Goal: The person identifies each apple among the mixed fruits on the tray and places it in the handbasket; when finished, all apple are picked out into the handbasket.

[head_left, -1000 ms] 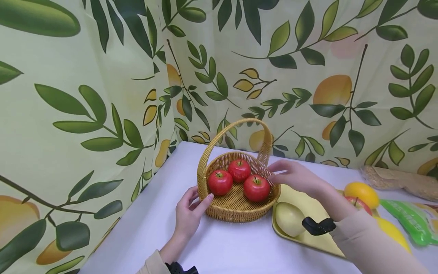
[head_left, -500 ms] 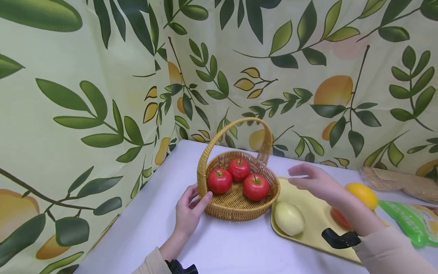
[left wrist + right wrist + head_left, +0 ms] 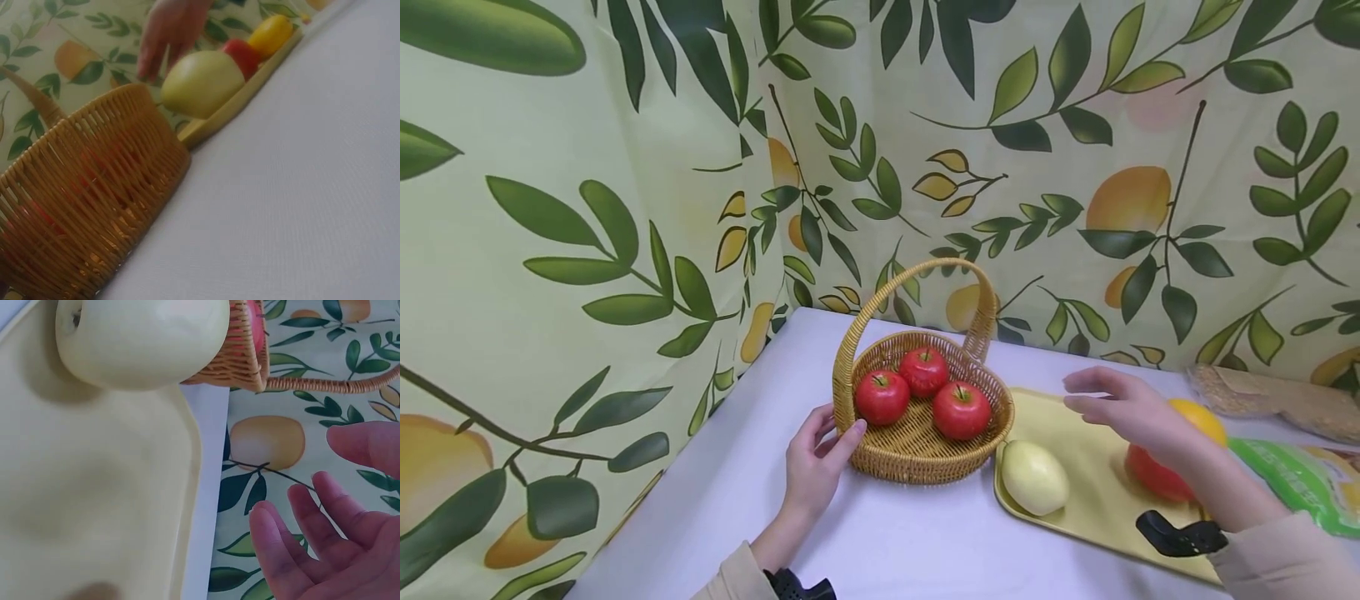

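In the head view, the right hand is what has changed: a second ago its fingers were at the right edge of the basket, and now they hang over the yellow tray, well away from it. The fingers bend a little and hold nothing. The left hand is in the same place as then, at the left side of the basket — its fingers curve round the side and its thumb lies on the front, so it seems to hold the basket steady. The three red apples sit inside the basket, just past the left fingers, with no hand on them. So the apples stay put by themselves, and the right hand is free again. Down and to the left of the right fingers is a pale fruit, and below the palm is a red fruit, partly hidden by the arm. An orange fruit peeks out behind the wrist. In the left wrist view, the left fingers do not show; the basket leans across the picture, and the right fingers are beside the pale fruit, a bit blurry. In the right wrist view, the right thumb and fingers are apart with nothing between them — the pale fruit and the basket are both out of their reach.
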{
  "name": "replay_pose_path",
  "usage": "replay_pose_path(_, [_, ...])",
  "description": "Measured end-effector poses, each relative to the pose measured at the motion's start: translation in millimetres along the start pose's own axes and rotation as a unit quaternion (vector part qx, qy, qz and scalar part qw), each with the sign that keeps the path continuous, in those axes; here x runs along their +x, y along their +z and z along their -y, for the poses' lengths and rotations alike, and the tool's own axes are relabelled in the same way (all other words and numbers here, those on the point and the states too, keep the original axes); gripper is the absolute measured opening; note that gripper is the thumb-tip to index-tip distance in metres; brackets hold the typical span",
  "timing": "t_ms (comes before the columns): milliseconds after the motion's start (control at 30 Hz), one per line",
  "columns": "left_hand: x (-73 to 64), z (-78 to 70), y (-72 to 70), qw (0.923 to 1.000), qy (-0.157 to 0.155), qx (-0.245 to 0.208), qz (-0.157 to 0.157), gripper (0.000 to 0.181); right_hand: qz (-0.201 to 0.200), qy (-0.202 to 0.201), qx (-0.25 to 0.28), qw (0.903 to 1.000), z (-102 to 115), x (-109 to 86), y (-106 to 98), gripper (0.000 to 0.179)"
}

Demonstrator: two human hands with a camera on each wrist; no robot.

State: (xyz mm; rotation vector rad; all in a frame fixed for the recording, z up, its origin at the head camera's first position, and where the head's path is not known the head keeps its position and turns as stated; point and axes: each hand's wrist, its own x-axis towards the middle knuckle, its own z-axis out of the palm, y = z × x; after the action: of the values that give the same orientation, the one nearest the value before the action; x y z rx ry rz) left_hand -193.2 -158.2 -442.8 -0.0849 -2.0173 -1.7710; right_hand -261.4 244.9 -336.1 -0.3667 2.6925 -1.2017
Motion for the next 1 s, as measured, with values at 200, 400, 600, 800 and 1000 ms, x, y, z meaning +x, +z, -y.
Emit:
replay_pose_path(200, [-1.5, 0.3, -0.2, 1.0, -0.006, 0.003, 0.0, 0.035, -0.007, 0.019, -0.039, 0.999, -11, -9.4, -8, 0.057])
replay_pose_path(400, [-3.1, -2.1, -2.6, 0.9999, -0.011, 0.003, -0.007, 0.037, -0.023, 0.014, -0.075, 0.9968, -22, -16.6, -16, 0.055])
replay_pose_path(600, [-2.4, -0.9, -2.3, 0.9999, -0.01, -0.004, -0.006, 0.037, -0.024, 0.036, -0.073, 0.9964, -33, -23.2, -27, 0.059])
replay_pose_path(800, [-1.1, -0.6, 0.5, 1.0, -0.009, -0.002, -0.001, 0.04, -0.026, 0.056, -0.095, 0.9935, -47, -27.8, -41, 0.062])
replay_pose_path(1000, [0.2, -0.8, -0.3, 1.0, -0.002, -0.002, -0.002, 0.041, -0.026, 0.063, -0.101, 0.9925, -53, -30.7, -49, 0.065])
